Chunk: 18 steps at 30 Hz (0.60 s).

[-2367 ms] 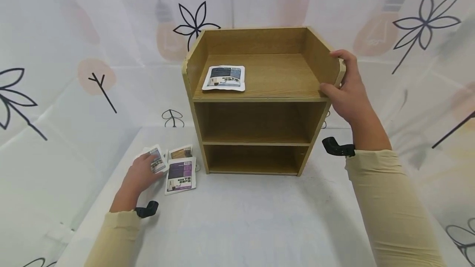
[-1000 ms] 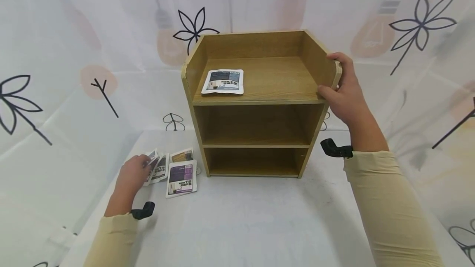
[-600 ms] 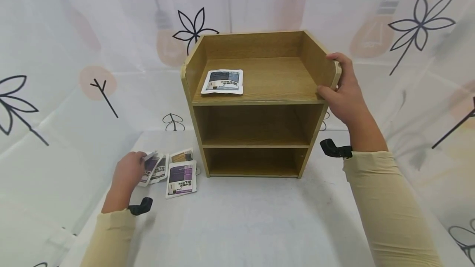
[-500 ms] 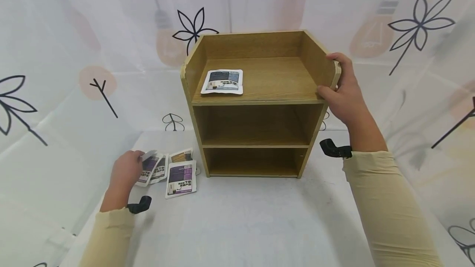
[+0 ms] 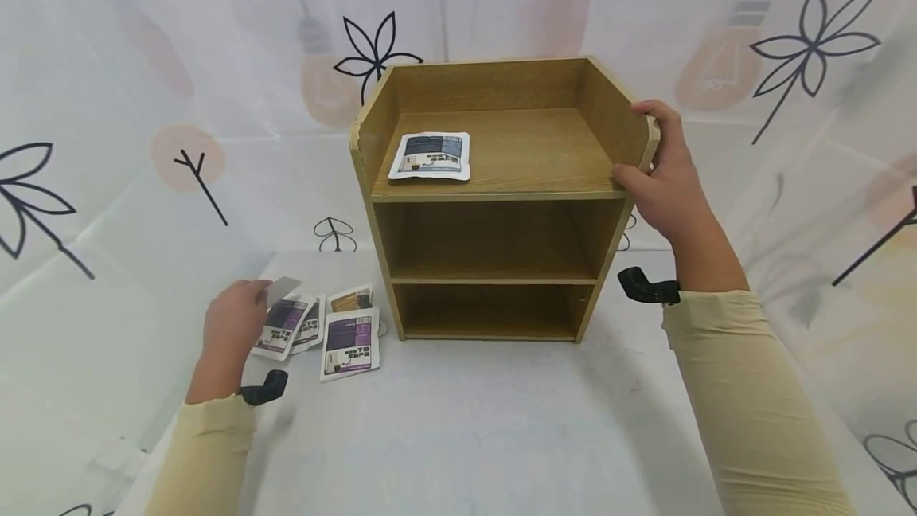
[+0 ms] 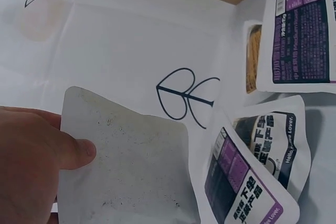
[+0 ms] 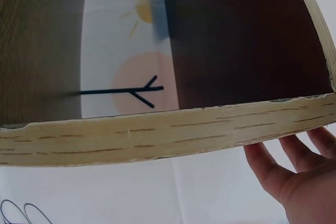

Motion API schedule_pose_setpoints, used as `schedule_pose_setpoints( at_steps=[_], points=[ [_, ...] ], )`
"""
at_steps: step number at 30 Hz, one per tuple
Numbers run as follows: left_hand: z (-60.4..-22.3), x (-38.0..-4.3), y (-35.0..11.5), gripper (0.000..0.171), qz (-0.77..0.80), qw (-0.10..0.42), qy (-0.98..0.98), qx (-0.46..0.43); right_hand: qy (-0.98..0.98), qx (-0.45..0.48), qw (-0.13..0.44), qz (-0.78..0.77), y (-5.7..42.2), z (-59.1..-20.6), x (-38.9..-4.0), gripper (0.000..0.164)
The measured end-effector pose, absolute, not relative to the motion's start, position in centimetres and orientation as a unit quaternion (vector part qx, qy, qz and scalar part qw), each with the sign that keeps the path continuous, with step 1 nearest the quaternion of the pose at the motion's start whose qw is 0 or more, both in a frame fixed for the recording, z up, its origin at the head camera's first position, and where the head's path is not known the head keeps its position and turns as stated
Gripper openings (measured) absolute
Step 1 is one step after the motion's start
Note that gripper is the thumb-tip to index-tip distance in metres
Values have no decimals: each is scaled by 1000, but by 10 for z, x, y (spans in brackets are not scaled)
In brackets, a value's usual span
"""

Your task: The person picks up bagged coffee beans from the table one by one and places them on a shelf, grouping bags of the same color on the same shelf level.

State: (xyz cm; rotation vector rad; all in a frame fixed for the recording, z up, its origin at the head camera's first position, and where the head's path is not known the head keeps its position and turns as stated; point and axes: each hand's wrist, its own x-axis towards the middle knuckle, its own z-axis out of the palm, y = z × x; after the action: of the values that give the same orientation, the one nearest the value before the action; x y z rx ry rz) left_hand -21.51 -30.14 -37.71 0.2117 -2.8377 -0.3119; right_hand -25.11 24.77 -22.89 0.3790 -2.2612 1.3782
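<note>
My left hand [image 5: 232,321] pinches a flat white pouch [image 6: 126,161] at one edge, thumb on its plain speckled back, lifted above the pile. Beneath and beside it lie a purple-labelled pouch [image 5: 282,326] and a black-and-white-labelled pouch [image 5: 310,327]. To their right, another purple-labelled pouch [image 5: 350,345] partly covers an orange-brown one [image 5: 351,299]. My right hand [image 5: 669,173] grips the front of the right side panel of a wooden shelf [image 5: 530,142]; fingers [image 7: 268,171] show against the panel edge in the right wrist view. A blue-labelled pouch [image 5: 431,156] lies on the top board's left.
Two open compartments sit under the shelf's top board; the middle shelf edge [image 5: 494,281] is visible. The shelf stands on a white-covered table [image 5: 458,428], close to a patterned curtain [image 5: 236,38] at the back and sides.
My left hand has drawn back leftward and lifted one pouch off the left pile, turning its plain back upward. The purple-labelled pouch beneath is now exposed. My right hand keeps its hold on the shelf.
</note>
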Motion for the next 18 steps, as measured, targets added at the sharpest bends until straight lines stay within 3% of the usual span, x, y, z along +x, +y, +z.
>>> schedule_pose_setpoints(
  at_steps=[18],
  points=[
    [-331,-199,-285,26,-108,246,-963,14,-822,136,230,502,249,-231,-252,71]
  ],
)
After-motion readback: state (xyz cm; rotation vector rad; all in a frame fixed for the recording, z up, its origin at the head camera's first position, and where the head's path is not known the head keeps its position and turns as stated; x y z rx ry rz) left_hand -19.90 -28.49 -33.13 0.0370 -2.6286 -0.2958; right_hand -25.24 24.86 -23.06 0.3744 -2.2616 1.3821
